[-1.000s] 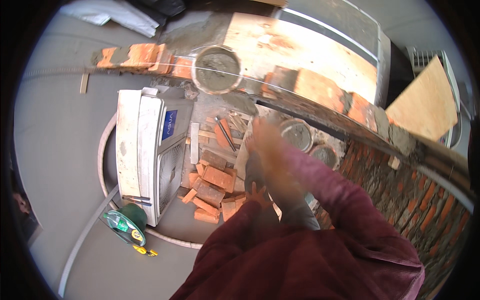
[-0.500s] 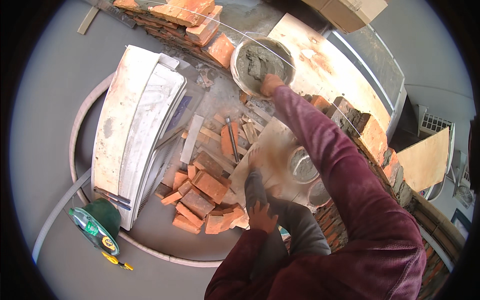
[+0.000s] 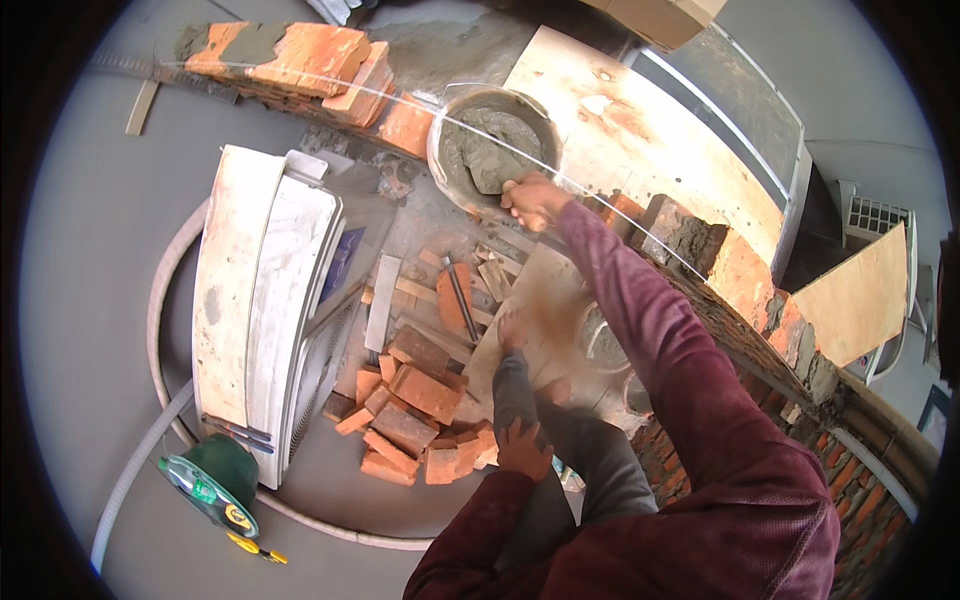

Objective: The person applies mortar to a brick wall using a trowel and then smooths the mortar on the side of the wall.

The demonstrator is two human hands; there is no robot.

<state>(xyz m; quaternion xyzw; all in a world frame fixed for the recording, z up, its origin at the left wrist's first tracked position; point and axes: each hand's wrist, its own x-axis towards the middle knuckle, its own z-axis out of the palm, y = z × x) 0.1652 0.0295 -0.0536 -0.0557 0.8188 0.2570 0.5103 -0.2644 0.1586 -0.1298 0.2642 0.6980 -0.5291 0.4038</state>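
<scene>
My right hand [image 3: 537, 198] is closed round the handle of a trowel at the near rim of a bucket [image 3: 440, 180]. Grey wet mortar [image 3: 495, 130] fills the bucket, and the trowel's mortar-covered blade [image 3: 488, 172] lies in it; its edges are hard to make out. A taut white string [image 3: 400, 104] crosses the view over the bucket, close to my right hand. Fingers loosely spread, my left hand [image 3: 523, 450] rests on my grey-trousered leg and holds nothing.
Brick walls run beyond the bucket [image 3: 310, 55] and along my right [image 3: 745, 270]. Loose bricks [image 3: 405, 425] lie left of my feet, with a dark-handled tool [image 3: 460, 300] on one. Stacked boards [image 3: 235, 290], a hose [image 3: 160, 290] and a green bucket [image 3: 225, 465] are farther left.
The view has shifted. My right hand has tilted back at the bucket's near rim, and a mortar-covered trowel blade now shows in the mix. My left hand stays on my leg.
</scene>
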